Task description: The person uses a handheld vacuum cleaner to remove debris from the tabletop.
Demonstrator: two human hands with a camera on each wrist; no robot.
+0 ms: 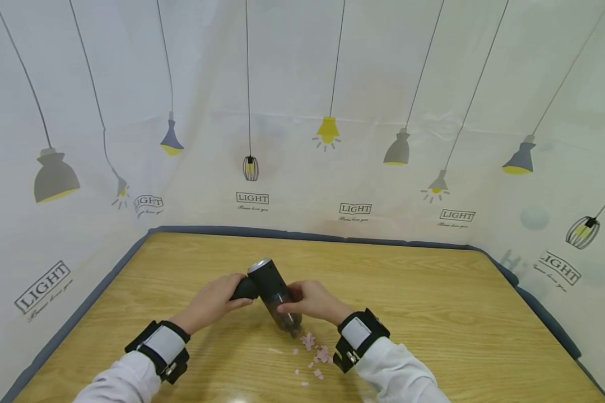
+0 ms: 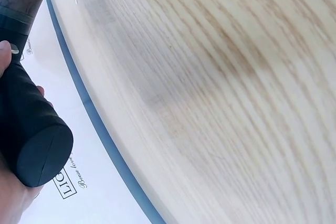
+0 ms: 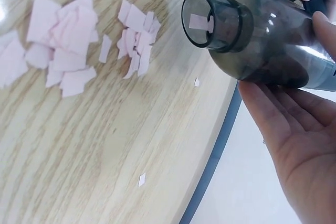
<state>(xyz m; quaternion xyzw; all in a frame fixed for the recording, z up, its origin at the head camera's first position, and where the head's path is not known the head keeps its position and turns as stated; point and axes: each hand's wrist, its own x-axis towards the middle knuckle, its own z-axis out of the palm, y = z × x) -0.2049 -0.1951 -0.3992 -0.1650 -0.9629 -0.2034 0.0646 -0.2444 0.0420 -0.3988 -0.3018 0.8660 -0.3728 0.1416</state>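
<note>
In the head view a black handheld vacuum (image 1: 268, 278) is tilted over the table, its nozzle down toward the right. My left hand (image 1: 214, 302) grips its handle (image 2: 37, 114), which the left wrist view shows from the end. Around the smoky see-through dust cup (image 3: 273, 35) my right hand (image 1: 315, 302) holds on, thumb on the near side and fingers on the far side. One pink scrap sits inside the nozzle (image 3: 220, 24). Pink paper scraps (image 1: 322, 354) lie in loose piles just below and right of the nozzle.
A wood-grain table (image 1: 408, 291) with a dark grey edge strip (image 1: 307, 234) fills the lower view. White sheeting (image 1: 292, 73) printed with lamps stands around its back and sides. A few single scraps (image 3: 142, 180) lie apart from the piles.
</note>
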